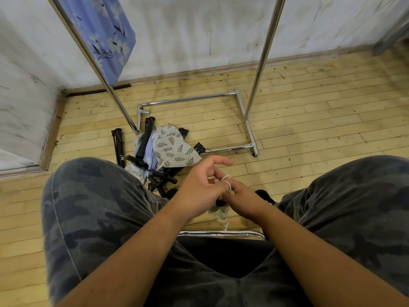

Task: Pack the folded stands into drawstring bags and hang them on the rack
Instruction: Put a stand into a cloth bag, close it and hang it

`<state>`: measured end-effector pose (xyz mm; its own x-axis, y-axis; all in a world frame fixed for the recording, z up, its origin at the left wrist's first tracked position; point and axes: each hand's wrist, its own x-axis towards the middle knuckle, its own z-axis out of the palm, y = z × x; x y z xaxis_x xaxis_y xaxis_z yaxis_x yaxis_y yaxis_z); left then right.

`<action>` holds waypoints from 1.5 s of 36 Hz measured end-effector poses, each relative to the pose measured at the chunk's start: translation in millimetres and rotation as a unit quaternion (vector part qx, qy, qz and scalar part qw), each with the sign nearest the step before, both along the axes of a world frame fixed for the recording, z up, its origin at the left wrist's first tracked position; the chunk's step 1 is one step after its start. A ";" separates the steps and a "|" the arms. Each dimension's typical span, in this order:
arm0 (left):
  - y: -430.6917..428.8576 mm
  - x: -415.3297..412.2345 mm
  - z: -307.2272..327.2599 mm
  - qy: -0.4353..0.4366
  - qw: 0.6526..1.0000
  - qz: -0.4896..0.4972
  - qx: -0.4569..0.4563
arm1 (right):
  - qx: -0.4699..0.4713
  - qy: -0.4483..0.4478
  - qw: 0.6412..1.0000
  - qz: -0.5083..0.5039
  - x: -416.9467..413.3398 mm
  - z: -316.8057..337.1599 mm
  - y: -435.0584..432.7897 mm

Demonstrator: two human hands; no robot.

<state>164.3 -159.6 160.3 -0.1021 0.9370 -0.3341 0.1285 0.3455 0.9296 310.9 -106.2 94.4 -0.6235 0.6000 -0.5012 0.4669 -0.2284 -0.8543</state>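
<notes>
L hand (199,187) pinches the white drawstring (226,180); R hand (241,196) has it looped round a curled finger, both grips closed on it, bag (220,214) hanging just below. Folded stands (143,138) + leaf-print bag (174,147) piled on floor (309,129) by rack (243,113).

Two hands (197,189) (240,194), one drawstring (227,182) — one rack (190,99)

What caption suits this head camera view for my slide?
Seated person's left hand and right hand hold a white drawstring cord on a leaf-print cloth bag, near black folded stands by the chrome rack.
</notes>
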 end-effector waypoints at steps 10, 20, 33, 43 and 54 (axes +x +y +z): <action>3.5 -2.4 -6.7 -0.014 1.000 -0.013 -0.003 | 0.062 -0.039 0.996 -0.043 -1.9 -7.6 -2.3; 10.2 -1.8 -18.9 0.154 0.985 -0.044 -0.058 | 0.083 -0.051 0.990 -0.106 1.5 -11.8 5.0; 7.3 -3.0 -38.9 0.304 0.919 -0.187 -0.170 | 0.122 -0.136 0.982 -0.055 -1.8 -14.0 3.7; 6.3 1.6 -26.7 0.227 0.952 -0.165 -0.125 | 0.113 -0.164 0.979 0.036 -1.5 -7.8 1.7; 1.6 6.8 -20.8 0.194 0.973 -0.120 -0.039 | 0.124 -0.150 0.976 0.102 -2.3 8.4 -1.2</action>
<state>171.1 -157.9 139.5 -0.0163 0.9227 -0.3852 0.5496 0.3301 0.7675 308.7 -107.4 102.8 -0.5903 0.6045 -0.5349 0.7184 0.0913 -0.6896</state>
